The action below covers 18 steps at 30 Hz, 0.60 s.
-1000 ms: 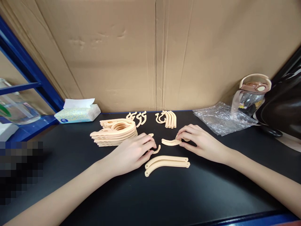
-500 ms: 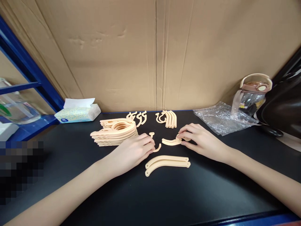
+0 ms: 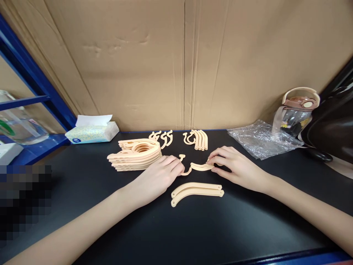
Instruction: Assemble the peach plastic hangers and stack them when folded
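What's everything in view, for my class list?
Stack of flat plastic pieces: one, peach, left
Long curved plastic bars: two, peach, front
Partly covered curved bars: apparently two, peach, centre
Hooked plastic piece: apparently one, peach, centre
Small plastic hooks: several, peach, back
Aligned plastic bars: four, peach, back
Patterned tissue pack: one, pale yellow, left
Crinkled plastic sheet: one, clear, right
Lidded bottle: one, transparent, right
Transparent container: one, clear, left
Boxy item: one, white, left
Metal frame: one, blue, left
Cardboard wall: one, brown, behind
Tabletop: one, black, beneath
Unclear objects: two, black, right
Left hand: one, at hooked piece
Right hand: one, at covered bars
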Tool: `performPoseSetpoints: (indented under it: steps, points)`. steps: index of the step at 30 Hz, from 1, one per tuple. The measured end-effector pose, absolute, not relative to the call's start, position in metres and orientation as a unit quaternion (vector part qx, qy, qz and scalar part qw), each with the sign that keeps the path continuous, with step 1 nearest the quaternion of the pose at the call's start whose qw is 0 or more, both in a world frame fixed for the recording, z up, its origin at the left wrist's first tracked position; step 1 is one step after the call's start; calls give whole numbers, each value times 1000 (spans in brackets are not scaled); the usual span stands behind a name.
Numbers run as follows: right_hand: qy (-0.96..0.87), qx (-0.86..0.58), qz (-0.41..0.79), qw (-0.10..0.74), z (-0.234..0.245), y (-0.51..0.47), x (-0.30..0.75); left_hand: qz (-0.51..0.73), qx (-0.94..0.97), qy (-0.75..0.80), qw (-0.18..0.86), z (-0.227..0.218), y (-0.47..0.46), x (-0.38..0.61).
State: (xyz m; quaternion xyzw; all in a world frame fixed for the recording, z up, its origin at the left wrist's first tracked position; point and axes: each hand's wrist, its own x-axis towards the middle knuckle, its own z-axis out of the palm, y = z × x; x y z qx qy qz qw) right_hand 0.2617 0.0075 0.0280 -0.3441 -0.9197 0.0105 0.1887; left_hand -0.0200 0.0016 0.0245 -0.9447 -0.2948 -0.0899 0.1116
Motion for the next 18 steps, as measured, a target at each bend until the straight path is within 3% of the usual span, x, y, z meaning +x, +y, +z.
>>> performPoseSetpoints:
  steps: [18]
  points:
    - [-938, -289, -56, 185, 35, -10, 255, -153, -951, -171, 207, 42, -25, -6]
